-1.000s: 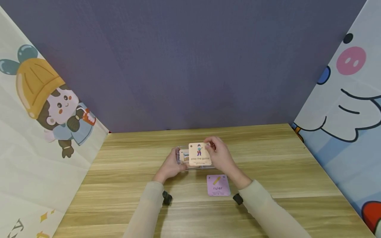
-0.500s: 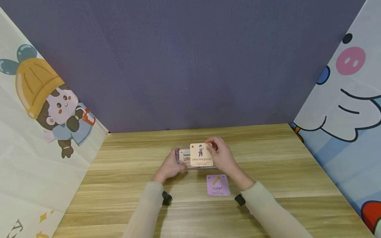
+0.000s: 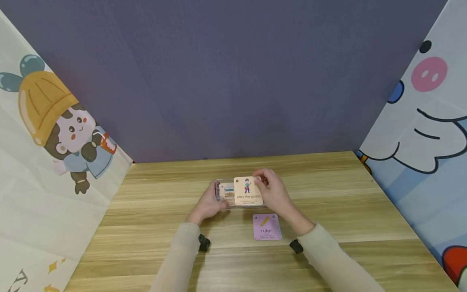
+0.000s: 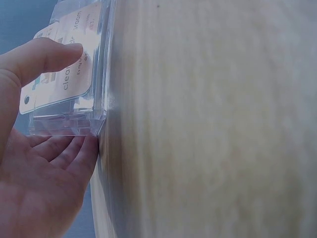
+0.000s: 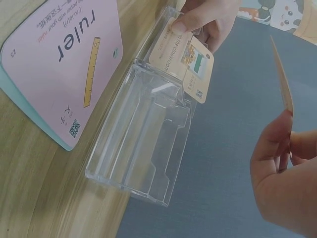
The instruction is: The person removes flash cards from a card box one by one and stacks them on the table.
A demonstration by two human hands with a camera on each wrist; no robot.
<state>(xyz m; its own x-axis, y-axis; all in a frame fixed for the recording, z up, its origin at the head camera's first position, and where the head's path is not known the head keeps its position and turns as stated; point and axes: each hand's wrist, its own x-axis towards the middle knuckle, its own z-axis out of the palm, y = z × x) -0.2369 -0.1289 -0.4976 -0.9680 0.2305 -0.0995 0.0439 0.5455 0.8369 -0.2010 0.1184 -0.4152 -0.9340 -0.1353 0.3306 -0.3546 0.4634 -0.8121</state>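
My right hand [image 3: 273, 191] pinches a cream flash card [image 3: 248, 190] reading "play the guitar" by its upper right corner, above a clear plastic card box [image 5: 141, 131]. In the right wrist view this card is seen nearly edge-on, apart from the box. The left hand [image 3: 209, 202] grips the box's left end. Its thumb lies over another cream card [image 4: 74, 74], "clean the classroom", at that end, and its fingers are at the box's end wall. The box's right-hand compartment shows bare clear plastic in the right wrist view.
A purple "ruler" card [image 3: 267, 227] lies on the wooden table [image 3: 146, 243] in front of the box, with a greenish card edge under it in the right wrist view. A dark blue panel [image 3: 233, 81] rises behind the table. Printed cloths [image 3: 22, 170] flank both sides.
The right hand has shifted slightly right with the "play the guitar" card, showing a little more of the card beneath. The left hand and box have stayed about where they were.
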